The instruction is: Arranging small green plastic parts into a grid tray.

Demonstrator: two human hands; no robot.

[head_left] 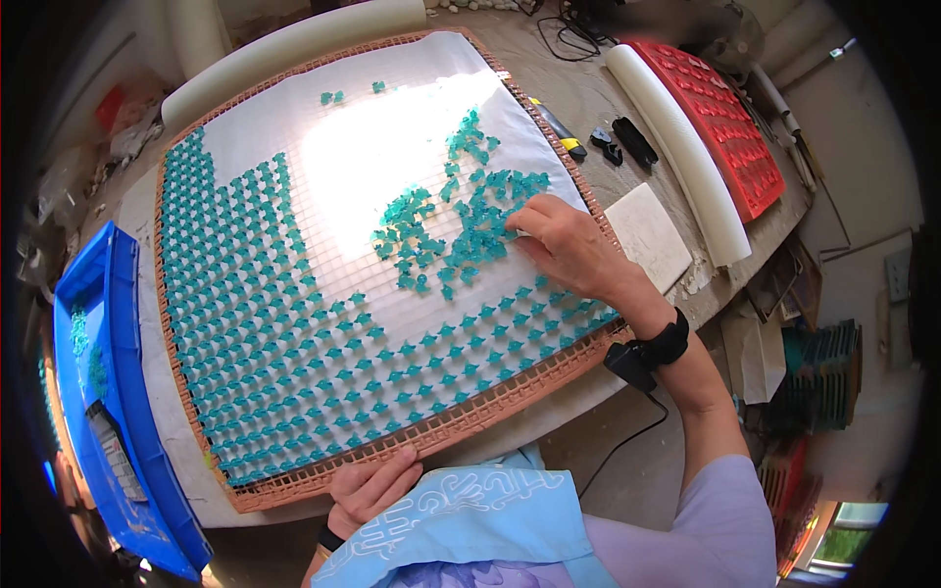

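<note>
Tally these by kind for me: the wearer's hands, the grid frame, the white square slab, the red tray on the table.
Hands: 2, left hand and right hand
Brown grid frame: 1
White square slab: 1
Red tray: 1
Total: 5

The teal pieces [478,243] look glossy, the blue tray [147,446] smooth plastic.

I watch through a head-worn fisheye above the near edge of the brown-rimmed tray [470,416], tilted down and facing across it; the lens sits close enough that the tray fills the middle, the counter [588,98] bowing around it.
</note>
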